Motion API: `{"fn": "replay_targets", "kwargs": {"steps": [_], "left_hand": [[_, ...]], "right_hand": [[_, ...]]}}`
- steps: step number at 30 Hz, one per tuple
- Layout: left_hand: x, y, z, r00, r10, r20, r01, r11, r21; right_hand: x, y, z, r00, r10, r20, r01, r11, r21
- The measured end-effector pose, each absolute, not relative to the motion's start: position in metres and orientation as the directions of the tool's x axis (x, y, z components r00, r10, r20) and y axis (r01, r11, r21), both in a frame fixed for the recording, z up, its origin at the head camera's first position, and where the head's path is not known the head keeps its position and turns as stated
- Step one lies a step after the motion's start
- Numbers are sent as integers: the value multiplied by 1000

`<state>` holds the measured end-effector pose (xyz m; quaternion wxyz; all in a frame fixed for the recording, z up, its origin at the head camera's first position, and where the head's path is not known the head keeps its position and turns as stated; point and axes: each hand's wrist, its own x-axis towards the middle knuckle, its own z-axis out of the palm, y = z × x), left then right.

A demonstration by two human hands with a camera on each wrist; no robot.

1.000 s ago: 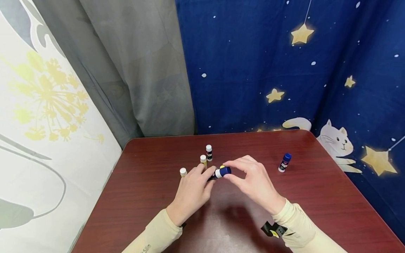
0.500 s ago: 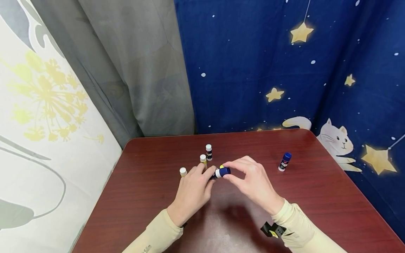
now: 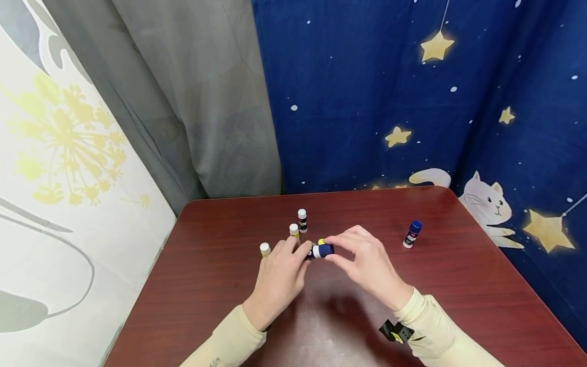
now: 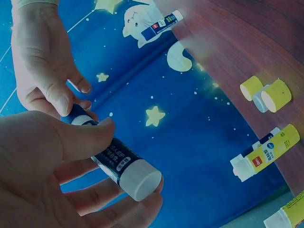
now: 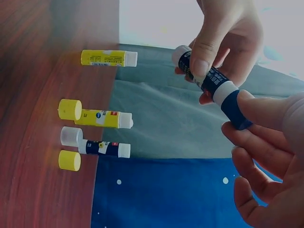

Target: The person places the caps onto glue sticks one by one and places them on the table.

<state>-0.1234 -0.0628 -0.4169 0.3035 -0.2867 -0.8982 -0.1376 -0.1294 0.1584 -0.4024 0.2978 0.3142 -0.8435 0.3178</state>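
Above the middle of the table, both hands are on one dark blue glue stick (image 4: 114, 154), which lies tilted between them. The left hand (image 3: 278, 278) grips its body, and the white end (image 4: 141, 180) sticks out past the fingers in the left wrist view. The right hand (image 3: 367, 260) pinches the blue cap (image 5: 235, 109) at the other end with thumb and fingertips. A white band (image 5: 224, 93) shows between cap and body.
Two yellow glue sticks (image 5: 99, 118) (image 5: 105, 58) and a dark one (image 3: 302, 221) stand with white ends up. Near them are yellow caps (image 5: 70, 160) and a translucent cap (image 5: 71, 136). A blue-capped glue stick (image 3: 412, 234) stands on the right of the brown table (image 3: 220, 224); curtains hang behind.
The held glue stick has levelled slightly, its capped end a little lower. Both hands keep the same hold, and the standing sticks stay put.
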Motion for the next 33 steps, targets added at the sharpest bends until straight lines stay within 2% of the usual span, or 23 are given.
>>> {"fn": "replay_targets", "kwargs": {"steps": [9,33], "left_hand": [[-122,-61,-416,-641,436,632,594,803,49],[-120,-53,-416,-631,441,637,584,812,16]], "right_hand": [[-128,158,-405,-590,-370,718,-739,605,-296],[-130,160,-414,-568,-340,749,-758,570,-316]]}}
